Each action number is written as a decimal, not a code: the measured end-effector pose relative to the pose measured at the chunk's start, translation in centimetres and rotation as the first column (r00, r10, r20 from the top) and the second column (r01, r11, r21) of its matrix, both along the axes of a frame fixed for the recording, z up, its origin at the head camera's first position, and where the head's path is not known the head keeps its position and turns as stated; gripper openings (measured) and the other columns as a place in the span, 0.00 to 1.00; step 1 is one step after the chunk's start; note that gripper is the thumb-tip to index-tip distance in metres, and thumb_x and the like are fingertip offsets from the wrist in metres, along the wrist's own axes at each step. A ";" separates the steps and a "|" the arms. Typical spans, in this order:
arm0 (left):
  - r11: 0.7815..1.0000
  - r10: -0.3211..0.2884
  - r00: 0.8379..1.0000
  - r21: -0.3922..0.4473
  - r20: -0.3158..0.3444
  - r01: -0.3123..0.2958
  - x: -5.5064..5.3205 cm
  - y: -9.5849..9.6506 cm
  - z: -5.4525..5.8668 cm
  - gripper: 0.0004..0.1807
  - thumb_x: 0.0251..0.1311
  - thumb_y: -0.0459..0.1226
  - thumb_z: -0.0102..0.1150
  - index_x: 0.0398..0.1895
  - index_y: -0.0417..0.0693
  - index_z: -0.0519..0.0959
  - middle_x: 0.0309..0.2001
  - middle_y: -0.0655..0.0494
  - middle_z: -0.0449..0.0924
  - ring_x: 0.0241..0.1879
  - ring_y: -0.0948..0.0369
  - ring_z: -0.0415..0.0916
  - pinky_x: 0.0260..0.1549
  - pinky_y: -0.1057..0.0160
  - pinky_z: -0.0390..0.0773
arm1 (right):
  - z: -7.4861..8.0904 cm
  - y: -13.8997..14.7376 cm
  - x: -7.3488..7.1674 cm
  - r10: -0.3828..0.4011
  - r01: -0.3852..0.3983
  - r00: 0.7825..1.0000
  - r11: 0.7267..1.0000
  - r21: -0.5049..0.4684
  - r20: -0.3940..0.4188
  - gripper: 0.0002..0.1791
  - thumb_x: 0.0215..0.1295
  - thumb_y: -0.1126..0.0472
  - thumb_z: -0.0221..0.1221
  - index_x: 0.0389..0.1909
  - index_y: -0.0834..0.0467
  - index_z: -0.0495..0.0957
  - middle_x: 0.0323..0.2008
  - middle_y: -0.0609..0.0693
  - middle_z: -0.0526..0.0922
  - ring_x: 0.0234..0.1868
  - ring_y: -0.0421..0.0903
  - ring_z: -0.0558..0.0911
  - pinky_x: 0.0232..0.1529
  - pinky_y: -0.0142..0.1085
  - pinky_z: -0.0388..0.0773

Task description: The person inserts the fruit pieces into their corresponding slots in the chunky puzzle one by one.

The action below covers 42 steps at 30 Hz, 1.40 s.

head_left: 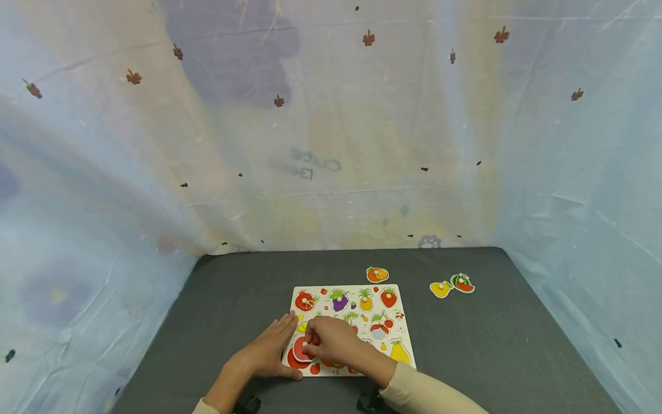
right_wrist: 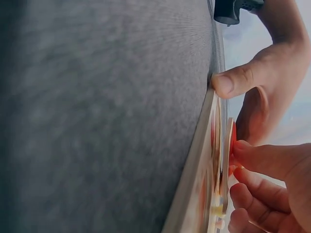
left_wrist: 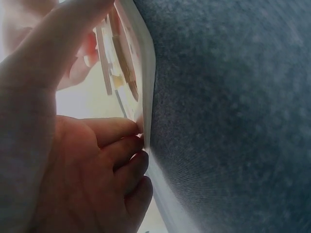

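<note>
A white fruit puzzle board [head_left: 403, 329] lies on the dark table. My left hand [head_left: 266, 348] rests along the board's left edge with fingers stretched out, its thumb against the near left corner. Over that corner, my right hand [head_left: 336, 339] pinches a round red puzzle piece [head_left: 301, 349] by its knob. In the right wrist view, the red piece [right_wrist: 228, 165] stands slightly off the board's face, tilted over the recesses. Part of a red printed shape [head_left: 296, 360] shows below it. The right hand hides the middle of the board.
Beyond the board's far edge lies an orange piece [head_left: 377, 275]. A pear piece [head_left: 441, 289] and a watermelon piece [head_left: 462, 283] lie together to the right. Pale printed sheeting [head_left: 331, 190] hangs behind the grey-black table [head_left: 496, 351] and along both sides.
</note>
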State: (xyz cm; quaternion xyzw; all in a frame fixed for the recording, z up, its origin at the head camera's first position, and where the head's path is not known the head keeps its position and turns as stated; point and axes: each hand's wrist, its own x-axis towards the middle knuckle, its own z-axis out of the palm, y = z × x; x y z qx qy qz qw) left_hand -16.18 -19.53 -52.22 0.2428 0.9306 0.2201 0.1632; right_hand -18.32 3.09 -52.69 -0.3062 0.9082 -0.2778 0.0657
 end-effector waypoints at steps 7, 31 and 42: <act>1.000 -0.001 1.000 0.022 -0.010 0.001 0.0 -0.1 -0.1 0.71 0.50 0.61 0.83 0.85 0.32 0.52 0.85 0.33 0.47 0.84 0.37 0.46 0.80 0.33 0.50 | 0.0 -0.5 0.2 0.024 -0.024 1.000 1.000 0.011 -0.010 0.12 0.68 0.50 0.74 0.30 0.43 0.79 0.24 0.32 0.74 0.23 0.31 0.72 0.25 0.27 0.70; 0.999 -0.009 1.000 0.036 0.005 0.009 0.0 -0.2 -0.1 0.71 0.51 0.60 0.83 0.85 0.31 0.51 0.85 0.33 0.45 0.84 0.36 0.44 0.80 0.32 0.49 | -0.3 -1.5 0.4 0.028 -0.028 0.998 1.000 -0.007 0.048 0.13 0.65 0.53 0.75 0.29 0.43 0.79 0.21 0.32 0.74 0.21 0.30 0.72 0.21 0.27 0.67; 0.999 -0.012 1.000 0.035 -0.001 0.012 -0.1 -0.2 -0.4 0.72 0.50 0.61 0.83 0.85 0.31 0.51 0.85 0.33 0.45 0.84 0.36 0.44 0.80 0.32 0.50 | -0.1 -1.5 0.5 0.043 -0.044 0.999 0.999 0.018 0.031 0.13 0.66 0.53 0.75 0.28 0.43 0.79 0.20 0.32 0.73 0.20 0.30 0.72 0.21 0.27 0.67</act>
